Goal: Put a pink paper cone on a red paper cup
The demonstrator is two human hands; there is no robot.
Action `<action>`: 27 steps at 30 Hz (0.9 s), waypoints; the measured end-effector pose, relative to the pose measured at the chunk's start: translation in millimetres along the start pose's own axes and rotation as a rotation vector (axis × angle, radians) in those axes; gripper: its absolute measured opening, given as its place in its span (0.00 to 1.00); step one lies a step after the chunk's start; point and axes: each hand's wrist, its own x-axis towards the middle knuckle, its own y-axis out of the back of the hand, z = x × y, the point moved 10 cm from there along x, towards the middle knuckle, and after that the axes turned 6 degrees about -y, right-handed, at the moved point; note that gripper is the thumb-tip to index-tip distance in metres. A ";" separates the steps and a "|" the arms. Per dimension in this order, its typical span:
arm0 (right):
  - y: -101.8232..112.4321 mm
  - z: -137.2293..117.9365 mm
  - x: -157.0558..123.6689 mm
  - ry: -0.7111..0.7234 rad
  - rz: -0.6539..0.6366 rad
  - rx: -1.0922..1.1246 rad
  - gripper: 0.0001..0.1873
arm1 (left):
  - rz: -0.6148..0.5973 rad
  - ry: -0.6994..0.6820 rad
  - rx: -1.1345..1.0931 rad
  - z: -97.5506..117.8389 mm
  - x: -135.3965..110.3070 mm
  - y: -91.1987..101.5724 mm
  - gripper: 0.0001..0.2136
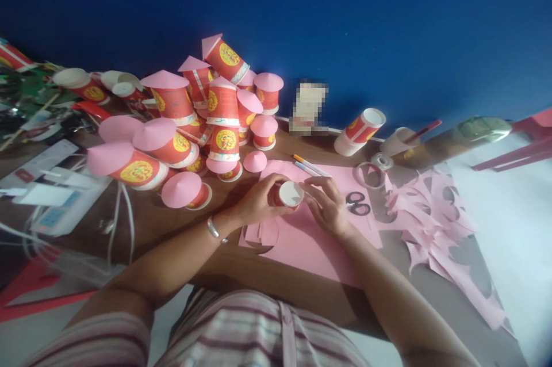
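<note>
My left hand (pixel 259 201) is wrapped around a small paper cup (pixel 291 194), whose white round end faces up toward me. On the cup's other side, the fingertips of my right hand (pixel 328 206) rest at its edge. Beneath both hands lies a pink paper sheet (pixel 319 255), with cut pink pieces (pixel 268 232) near my left wrist. Black-handled scissors (pixel 357 203) lie just right of my right hand. Ahead of the hands is a small pink paper cone (pixel 255 161), with pens (pixel 311 168) lying to its right.
Several red cups with pink cone tops (pixel 172 96) are piled at left. White cables and a power strip (pixel 64 200) lie further left. Rightward are tape rolls (pixel 370 176), stacked cups (pixel 360 131), a cup with a red pen (pixel 399 141) and pink paper scraps (pixel 440 229).
</note>
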 end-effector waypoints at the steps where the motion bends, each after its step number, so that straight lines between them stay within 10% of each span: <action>1: 1.3 -0.3 -0.1 0.003 0.007 0.006 0.20 | -0.001 -0.001 0.001 -0.1 0.0 0.0 0.26; 27: 8.3 7.7 -1.8 -0.002 0.026 0.182 0.21 | -0.009 -0.003 0.030 -3.2 -1.3 1.7 0.27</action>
